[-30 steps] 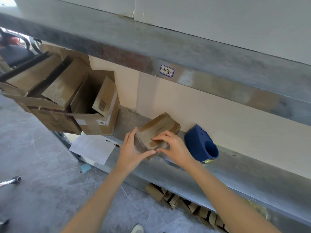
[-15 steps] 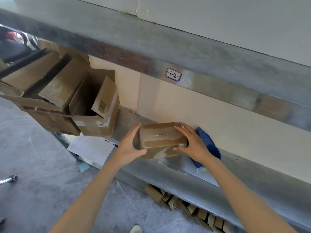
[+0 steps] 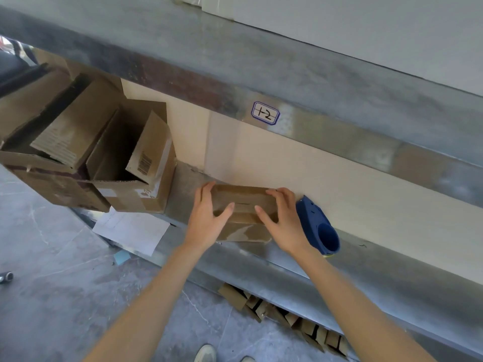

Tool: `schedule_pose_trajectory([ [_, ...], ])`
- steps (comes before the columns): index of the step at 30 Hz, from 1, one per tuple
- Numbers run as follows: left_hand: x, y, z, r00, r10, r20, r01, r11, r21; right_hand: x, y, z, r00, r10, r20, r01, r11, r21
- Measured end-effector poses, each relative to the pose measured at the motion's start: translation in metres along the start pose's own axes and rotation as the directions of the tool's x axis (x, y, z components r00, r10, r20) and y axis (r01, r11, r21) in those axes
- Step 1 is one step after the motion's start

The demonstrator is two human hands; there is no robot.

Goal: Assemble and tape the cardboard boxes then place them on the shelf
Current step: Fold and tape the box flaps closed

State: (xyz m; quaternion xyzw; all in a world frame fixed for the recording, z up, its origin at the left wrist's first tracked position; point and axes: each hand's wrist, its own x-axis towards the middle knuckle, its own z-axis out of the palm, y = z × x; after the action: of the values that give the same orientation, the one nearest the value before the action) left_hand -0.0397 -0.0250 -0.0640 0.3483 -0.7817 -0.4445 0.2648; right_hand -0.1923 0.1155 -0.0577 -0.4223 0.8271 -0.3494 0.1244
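A small brown cardboard box (image 3: 244, 198), closed and shiny with clear tape, sits on the metal shelf (image 3: 261, 266) close to the beige back wall. My left hand (image 3: 206, 220) grips its left end, fingers along the side and thumb on top. My right hand (image 3: 285, 223) grips its right end the same way, thumb lying on the top face. A blue tape dispenser (image 3: 317, 227) lies on the shelf just right of my right hand.
Large open cardboard boxes (image 3: 125, 178) crowd the shelf's left end, with a white sheet of paper (image 3: 130, 231) hanging over the edge below them. An upper shelf beam bears a label (image 3: 265, 113) reading 1-2. Flattened cardboard pieces (image 3: 282, 317) stand under the shelf.
The box was tilted and held in front of the shelf; my hands turned it level, carried it back toward the wall and set it on the shelf.
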Motion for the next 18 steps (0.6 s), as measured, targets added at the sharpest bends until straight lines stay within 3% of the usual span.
schedule_pose_trajectory([
  [5, 0.011, -0.007, 0.01, 0.993, 0.08, -0.086, -0.079, 0.997, 0.014, 0.009, 0.003, 0.009, 0.999, -0.051, -0.014, 0.052, 0.997, 0.052],
  [13, 0.018, -0.011, 0.02, 0.969, 0.208, -0.135, -0.197, 0.976, 0.089, 0.025, 0.008, 0.012, 0.995, -0.08, -0.057, 0.076, 0.995, -0.07],
  [18, 0.018, -0.011, 0.023, 0.967, 0.196, -0.166, -0.191, 0.981, 0.043, 0.026, 0.009, 0.014, 0.994, -0.091, -0.061, 0.086, 0.993, -0.079],
])
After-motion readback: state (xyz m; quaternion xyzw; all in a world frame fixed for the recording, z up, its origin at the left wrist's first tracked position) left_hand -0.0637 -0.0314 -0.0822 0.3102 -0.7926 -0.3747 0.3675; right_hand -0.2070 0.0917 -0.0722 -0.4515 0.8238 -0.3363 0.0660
